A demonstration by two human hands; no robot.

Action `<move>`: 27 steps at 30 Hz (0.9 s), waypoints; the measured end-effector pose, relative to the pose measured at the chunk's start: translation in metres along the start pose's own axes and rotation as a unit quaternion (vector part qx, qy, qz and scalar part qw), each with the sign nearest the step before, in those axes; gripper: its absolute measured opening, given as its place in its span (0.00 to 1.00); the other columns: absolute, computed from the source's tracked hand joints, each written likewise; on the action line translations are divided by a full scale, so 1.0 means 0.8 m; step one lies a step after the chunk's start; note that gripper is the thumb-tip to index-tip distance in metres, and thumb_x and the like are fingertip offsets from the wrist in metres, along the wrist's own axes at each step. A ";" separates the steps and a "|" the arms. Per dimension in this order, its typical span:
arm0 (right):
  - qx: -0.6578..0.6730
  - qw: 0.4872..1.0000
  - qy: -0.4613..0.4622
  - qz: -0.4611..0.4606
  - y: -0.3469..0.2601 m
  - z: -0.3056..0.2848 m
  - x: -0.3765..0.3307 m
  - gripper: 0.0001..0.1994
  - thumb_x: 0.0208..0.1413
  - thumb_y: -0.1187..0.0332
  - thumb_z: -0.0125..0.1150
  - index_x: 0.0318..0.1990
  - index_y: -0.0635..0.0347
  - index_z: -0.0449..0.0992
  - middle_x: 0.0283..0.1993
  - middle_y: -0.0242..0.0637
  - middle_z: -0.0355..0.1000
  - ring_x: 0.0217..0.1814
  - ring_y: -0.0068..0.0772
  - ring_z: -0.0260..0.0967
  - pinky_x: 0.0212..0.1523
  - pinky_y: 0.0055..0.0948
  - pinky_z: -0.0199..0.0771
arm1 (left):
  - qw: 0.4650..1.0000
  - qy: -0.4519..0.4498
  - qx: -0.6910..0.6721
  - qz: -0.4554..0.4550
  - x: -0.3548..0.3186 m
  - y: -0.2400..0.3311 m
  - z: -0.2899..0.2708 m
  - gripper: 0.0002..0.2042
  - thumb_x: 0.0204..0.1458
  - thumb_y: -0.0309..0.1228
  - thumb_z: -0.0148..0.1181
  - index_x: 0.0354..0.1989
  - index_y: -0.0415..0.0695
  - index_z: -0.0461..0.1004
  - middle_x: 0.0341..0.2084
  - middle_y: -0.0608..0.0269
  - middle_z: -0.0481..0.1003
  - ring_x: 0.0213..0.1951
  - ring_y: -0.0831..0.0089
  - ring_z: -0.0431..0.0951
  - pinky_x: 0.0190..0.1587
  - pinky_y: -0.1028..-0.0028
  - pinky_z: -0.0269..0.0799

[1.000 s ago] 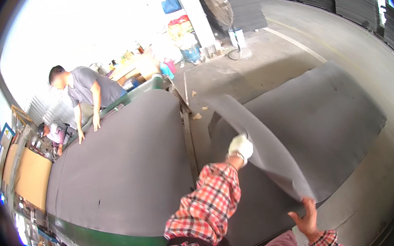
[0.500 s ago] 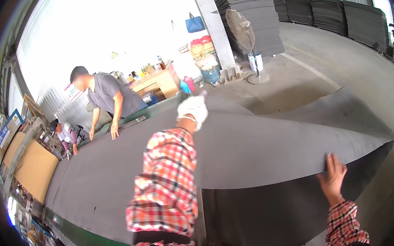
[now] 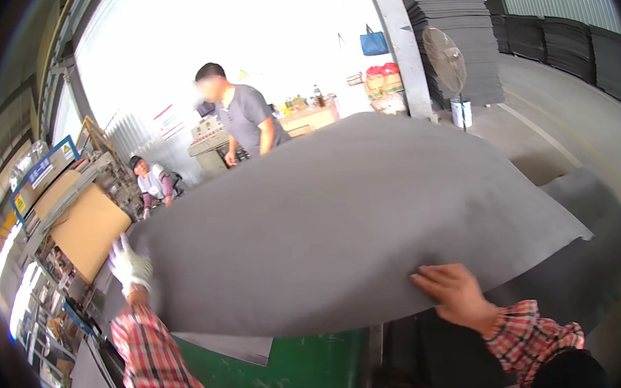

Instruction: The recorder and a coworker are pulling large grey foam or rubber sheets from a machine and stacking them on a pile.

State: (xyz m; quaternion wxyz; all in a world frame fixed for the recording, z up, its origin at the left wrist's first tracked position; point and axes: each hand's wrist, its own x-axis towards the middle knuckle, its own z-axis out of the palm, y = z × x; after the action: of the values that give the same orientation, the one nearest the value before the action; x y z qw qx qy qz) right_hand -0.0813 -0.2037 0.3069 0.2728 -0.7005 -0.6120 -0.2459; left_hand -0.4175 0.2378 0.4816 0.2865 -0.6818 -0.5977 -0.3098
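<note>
A large, dark grey flexible sheet spreads before me, its middle bulging up and its near edge curving above the green table. My left hand, in a white glove, is at the left end of the sheet with its fingers apart. Whether it touches the sheet I cannot tell. My right hand, bare, rests on the sheet near its front edge, fingers stretched out over the surface. Its thumb is not clearly visible. Another grey sheet lies lower at the right, and a grey piece shows under the near edge.
Across the sheet stands a person in a grey shirt; another person in a cap is low at the far left. A tan board leans at left. A fan, a white bucket and stacked grey sheets stand behind right.
My left hand has swung from the far middle to the left end. The sheet has bulged upward and shifted, uncovering green tabletop. My right hand has moved leftward, and the view has turned left.
</note>
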 end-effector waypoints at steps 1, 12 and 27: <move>-0.014 1.000 -0.022 -0.007 -0.012 0.033 0.012 0.27 0.33 0.75 0.56 0.49 0.57 0.68 0.49 0.40 0.67 0.48 0.36 0.64 0.46 0.33 0.62 | 0.996 0.031 -0.079 0.007 -0.034 -0.007 0.033 0.33 0.42 0.37 0.57 0.59 0.47 0.53 0.55 0.48 0.57 0.57 0.54 0.55 0.58 0.59 0.50; -0.028 0.983 -0.179 -0.027 -0.100 0.333 0.017 0.10 0.41 0.71 0.49 0.34 0.59 0.70 0.29 0.32 0.68 0.33 0.33 0.65 0.29 0.34 0.61 | 0.458 -0.271 -0.732 -0.425 -0.467 0.107 0.072 0.32 0.48 0.39 0.58 0.58 0.50 0.48 0.46 0.58 0.63 0.50 0.66 0.62 0.52 0.61 0.60; 0.132 0.833 -0.516 0.147 -0.022 0.137 -0.442 0.28 0.41 0.51 0.57 0.50 0.54 0.66 0.53 0.45 0.61 0.55 0.47 0.57 0.51 0.47 0.56 | 0.869 -0.151 -0.251 -0.399 -0.407 0.035 0.207 0.35 0.44 0.30 0.59 0.59 0.39 0.48 0.60 0.49 0.48 0.59 0.55 0.52 0.60 0.68 0.52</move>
State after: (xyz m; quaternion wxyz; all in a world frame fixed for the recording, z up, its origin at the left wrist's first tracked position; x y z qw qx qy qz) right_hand -0.1435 -0.3832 -0.0115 0.0398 -0.7645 -0.5805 0.2774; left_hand -0.4067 0.1530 0.1256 -0.1360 -0.4730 -0.7569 -0.4300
